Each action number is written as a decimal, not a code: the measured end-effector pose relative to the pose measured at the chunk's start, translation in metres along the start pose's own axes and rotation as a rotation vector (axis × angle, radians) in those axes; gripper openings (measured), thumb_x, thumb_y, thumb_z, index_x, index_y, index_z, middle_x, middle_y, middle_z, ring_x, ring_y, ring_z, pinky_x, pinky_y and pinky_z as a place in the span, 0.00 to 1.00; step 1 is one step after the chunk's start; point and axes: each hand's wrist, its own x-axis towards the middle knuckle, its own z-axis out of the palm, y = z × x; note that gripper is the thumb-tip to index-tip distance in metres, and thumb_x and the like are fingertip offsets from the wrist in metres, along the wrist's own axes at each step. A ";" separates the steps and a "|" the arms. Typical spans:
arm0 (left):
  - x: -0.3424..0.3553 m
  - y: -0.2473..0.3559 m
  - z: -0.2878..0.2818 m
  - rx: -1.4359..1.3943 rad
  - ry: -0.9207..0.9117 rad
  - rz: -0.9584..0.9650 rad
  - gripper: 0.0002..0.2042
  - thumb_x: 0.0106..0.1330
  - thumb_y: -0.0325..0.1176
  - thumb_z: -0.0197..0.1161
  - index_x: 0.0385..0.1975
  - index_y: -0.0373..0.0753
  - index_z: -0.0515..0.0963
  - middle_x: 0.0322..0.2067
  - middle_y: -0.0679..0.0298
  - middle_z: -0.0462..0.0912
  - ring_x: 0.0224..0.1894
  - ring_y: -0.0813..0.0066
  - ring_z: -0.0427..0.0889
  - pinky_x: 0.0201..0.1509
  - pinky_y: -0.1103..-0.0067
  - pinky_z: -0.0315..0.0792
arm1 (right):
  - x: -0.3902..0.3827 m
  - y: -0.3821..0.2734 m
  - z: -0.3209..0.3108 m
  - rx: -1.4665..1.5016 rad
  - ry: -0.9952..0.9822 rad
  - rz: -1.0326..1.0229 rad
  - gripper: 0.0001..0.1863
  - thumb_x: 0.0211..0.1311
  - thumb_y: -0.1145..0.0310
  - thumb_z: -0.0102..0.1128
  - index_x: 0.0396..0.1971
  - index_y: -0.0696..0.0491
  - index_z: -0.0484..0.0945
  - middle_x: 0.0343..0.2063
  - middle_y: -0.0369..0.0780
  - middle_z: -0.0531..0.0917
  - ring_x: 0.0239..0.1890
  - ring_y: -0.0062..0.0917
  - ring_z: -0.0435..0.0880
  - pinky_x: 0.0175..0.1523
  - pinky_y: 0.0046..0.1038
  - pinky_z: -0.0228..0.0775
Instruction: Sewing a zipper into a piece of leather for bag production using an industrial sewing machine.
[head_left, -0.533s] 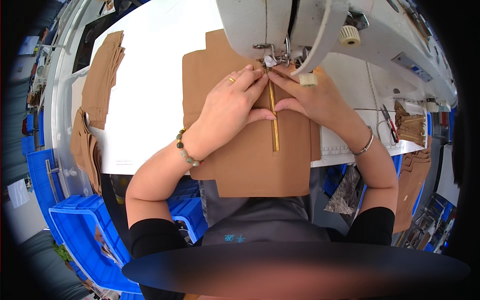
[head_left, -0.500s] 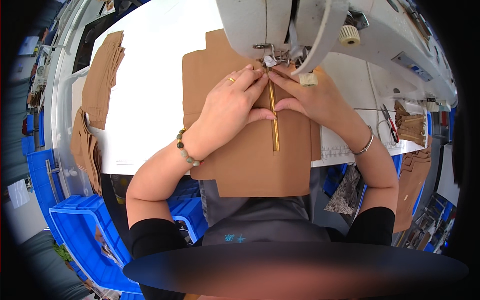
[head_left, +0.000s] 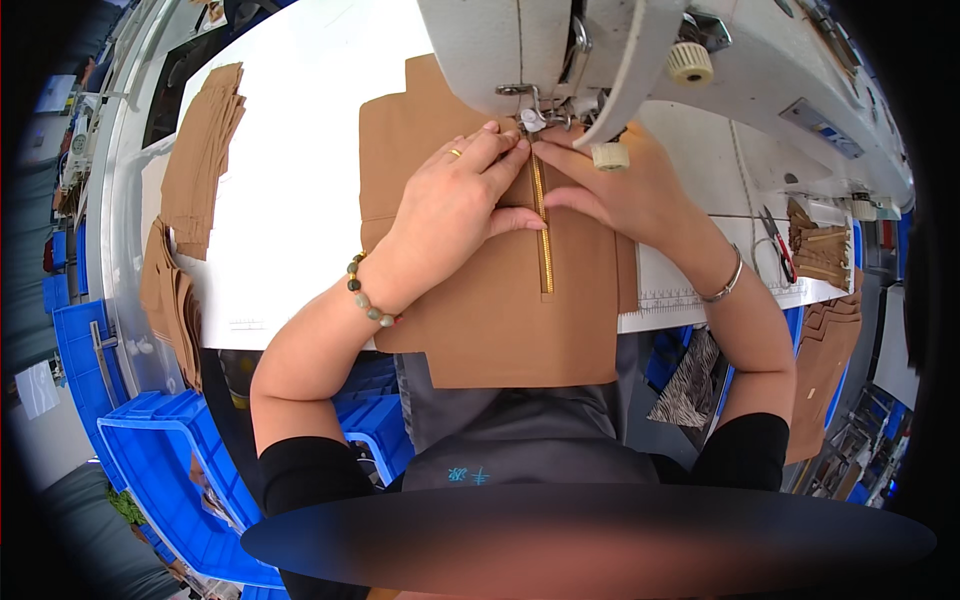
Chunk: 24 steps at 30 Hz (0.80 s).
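Note:
A brown panel (head_left: 480, 340) with a gold zipper (head_left: 546, 262) set in a long slot lies under the presser foot (head_left: 532, 118) of a white sewing machine (head_left: 470, 40). My left hand (head_left: 450, 205) rests on it left of the zipper, fingers extended toward the foot, thumb beside the zipper. Pressing from the other side is my right hand (head_left: 625, 185), open, with fingertips near the foot and thumb close to the zipper. Part of that hand is hidden behind the machine's guard and knob.
Stacks of brown pieces (head_left: 195, 160) lie on the white table (head_left: 285, 120) at left. Scissors (head_left: 782, 250) and small brown pieces (head_left: 818, 235) are at right, with more panels (head_left: 820, 400) beside the table. Blue bins (head_left: 170, 480) stand below at lower left.
The panel, zipper and both hands have shifted slightly away from me, toward the machine and a little leftward. The view of the machine has shifted slightly too.

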 end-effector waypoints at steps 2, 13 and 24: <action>-0.002 -0.001 0.002 0.015 0.012 0.006 0.34 0.55 0.51 0.74 0.55 0.29 0.82 0.56 0.55 0.82 0.62 0.56 0.81 0.65 0.68 0.76 | -0.003 -0.001 0.001 -0.009 0.002 0.017 0.21 0.59 0.52 0.72 0.47 0.49 0.85 0.34 0.37 0.84 0.40 0.35 0.82 0.50 0.36 0.75; -0.065 0.070 -0.024 0.061 -0.210 -0.013 0.49 0.47 0.60 0.75 0.64 0.27 0.74 0.66 0.47 0.76 0.70 0.48 0.74 0.70 0.58 0.70 | -0.015 -0.020 -0.040 -0.104 -0.039 0.009 0.12 0.63 0.63 0.70 0.43 0.51 0.86 0.35 0.40 0.85 0.33 0.36 0.82 0.46 0.35 0.75; -0.083 0.070 -0.030 -0.536 -0.059 -0.287 0.13 0.71 0.28 0.59 0.50 0.30 0.83 0.45 0.46 0.87 0.50 0.48 0.86 0.56 0.69 0.78 | -0.088 -0.072 -0.049 0.315 0.067 0.150 0.10 0.52 0.73 0.74 0.31 0.55 0.80 0.37 0.40 0.83 0.37 0.36 0.84 0.40 0.35 0.78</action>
